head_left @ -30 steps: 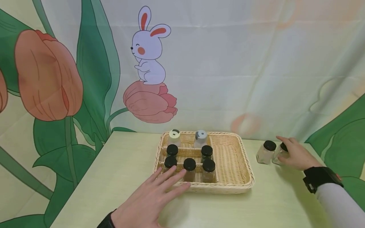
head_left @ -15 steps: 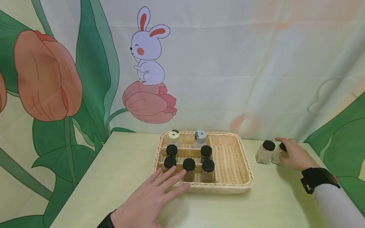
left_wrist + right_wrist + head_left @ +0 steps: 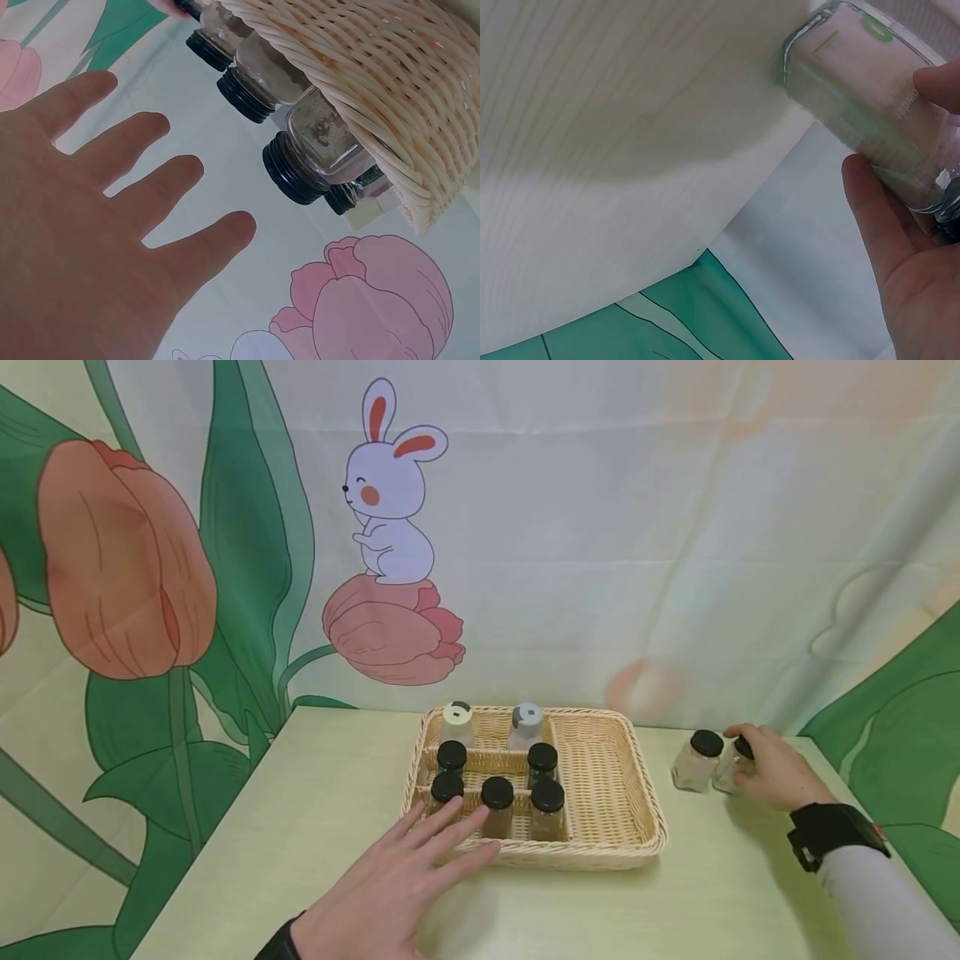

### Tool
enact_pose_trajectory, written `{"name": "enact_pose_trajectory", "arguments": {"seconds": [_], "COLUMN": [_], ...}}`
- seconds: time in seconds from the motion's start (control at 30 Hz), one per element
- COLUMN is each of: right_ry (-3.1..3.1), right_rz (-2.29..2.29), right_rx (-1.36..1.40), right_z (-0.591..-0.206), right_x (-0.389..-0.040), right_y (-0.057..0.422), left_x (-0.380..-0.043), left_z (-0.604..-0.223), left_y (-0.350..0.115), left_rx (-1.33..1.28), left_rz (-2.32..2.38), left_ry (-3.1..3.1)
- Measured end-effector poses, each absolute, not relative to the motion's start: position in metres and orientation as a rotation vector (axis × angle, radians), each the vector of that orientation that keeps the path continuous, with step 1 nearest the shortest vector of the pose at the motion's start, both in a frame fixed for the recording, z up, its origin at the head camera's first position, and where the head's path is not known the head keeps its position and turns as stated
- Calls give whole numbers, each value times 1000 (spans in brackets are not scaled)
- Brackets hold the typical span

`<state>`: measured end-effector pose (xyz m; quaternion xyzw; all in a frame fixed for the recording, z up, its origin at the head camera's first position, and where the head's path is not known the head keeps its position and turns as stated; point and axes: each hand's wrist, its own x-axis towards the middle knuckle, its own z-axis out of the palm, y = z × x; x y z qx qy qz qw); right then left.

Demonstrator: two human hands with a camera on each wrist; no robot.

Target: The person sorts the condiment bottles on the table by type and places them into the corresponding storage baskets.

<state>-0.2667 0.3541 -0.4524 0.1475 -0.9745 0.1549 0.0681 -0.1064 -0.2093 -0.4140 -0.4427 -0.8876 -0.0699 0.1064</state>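
At the table's right side, my right hand [image 3: 783, 770] grips a clear glass jar [image 3: 733, 770] with a black lid. In the right wrist view the fingers and thumb clasp the sides of this jar [image 3: 862, 90], whose base stands on the table; green print shows on it. Just left of it is a second black-lidded jar [image 3: 696, 764]. My left hand [image 3: 401, 881] hovers with spread fingers by the front edge of the wicker basket [image 3: 630, 852], holding nothing. Inside the basket's left compartments are several black-lidded jars [image 3: 497, 802].
Toward the basket's back stand a yellow-topped bottle [image 3: 457, 718] and a grey-topped bottle [image 3: 528, 720]. The right compartment [image 3: 603, 768] of the basket shows bare weave. A printed curtain [image 3: 562, 543] hangs behind the pale table [image 3: 315, 810].
My right hand has shifted very slightly while staying on the jar. The left hand, the basket and the jars look unchanged.
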Motion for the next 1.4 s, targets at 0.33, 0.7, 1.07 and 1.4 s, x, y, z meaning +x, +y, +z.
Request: {"name": "enact_pose_trajectory", "arguments": {"seconds": [0.33, 0.7, 1.07, 1.4], "right_ry": [-2946, -2965, -2954, -2938], "right_rz": [476, 466, 450, 426], "right_rx": [446, 465, 490, 508], "right_z": [-450, -447, -447, -445], "right_x": [-266, -265, -263, -258], "right_y": [353, 354, 354, 354], "left_x": [-105, -104, -104, -104], "left_z": [-413, -411, -411, -411], "left_y": [-209, -208, -207, -208], "left_rx": [-1290, -1274, -1272, -1268], "left_rz": [-199, -187, -188, -210], "left_ry": [-2620, -2659, -2660, -2677]}}
